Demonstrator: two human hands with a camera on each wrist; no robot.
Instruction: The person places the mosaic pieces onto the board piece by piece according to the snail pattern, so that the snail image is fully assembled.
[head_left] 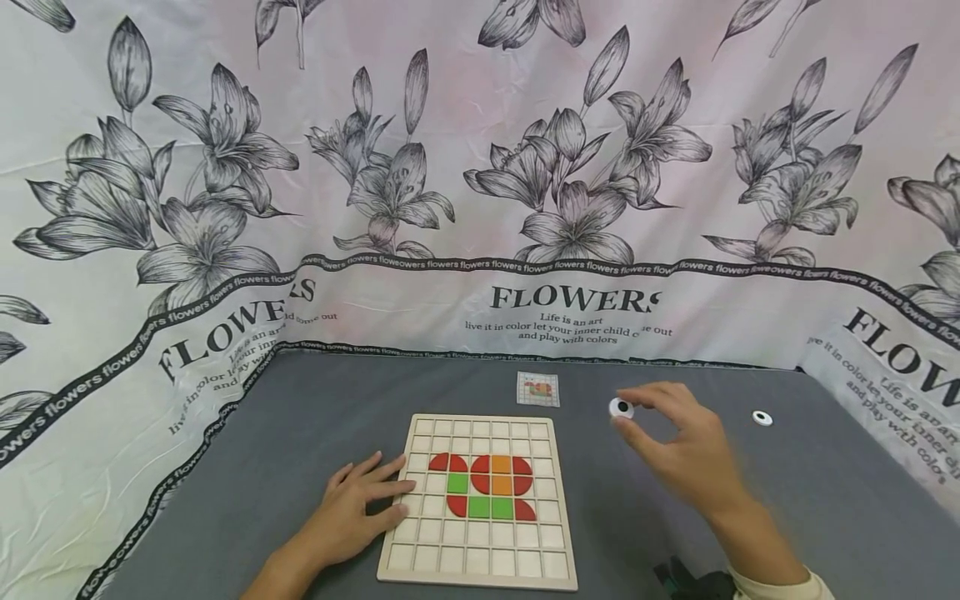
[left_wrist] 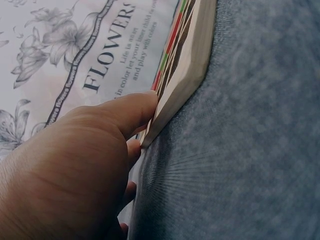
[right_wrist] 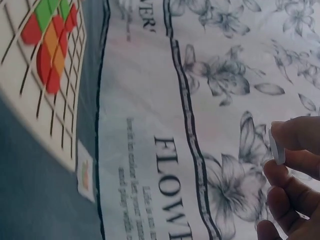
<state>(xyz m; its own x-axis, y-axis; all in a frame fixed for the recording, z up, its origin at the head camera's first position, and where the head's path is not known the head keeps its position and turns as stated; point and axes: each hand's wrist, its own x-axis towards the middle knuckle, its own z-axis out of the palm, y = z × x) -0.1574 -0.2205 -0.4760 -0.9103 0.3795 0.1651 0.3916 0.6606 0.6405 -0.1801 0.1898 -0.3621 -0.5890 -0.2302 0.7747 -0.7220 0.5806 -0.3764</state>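
Observation:
My right hand (head_left: 678,450) is raised over the table and pinches a round white disc with a black dot (head_left: 621,407) between thumb and index finger. The right wrist view shows that disc (right_wrist: 276,145) edge-on at the fingertips. At the left edge of a wooden grid board (head_left: 480,562), my left hand (head_left: 352,512) rests with fingers spread, fingertips and thumb touching the rim. Red, green and orange tiles (head_left: 491,507) fill several squares near the middle of the board; some red ones have a rounded side.
A second white disc with a black dot (head_left: 762,418) lies on the grey cloth at the right. Behind the board is a small card (head_left: 537,389) with a coloured grid picture. A flower-printed curtain (head_left: 570,208) encloses the table, and a dark object (head_left: 693,581) sits at the front edge.

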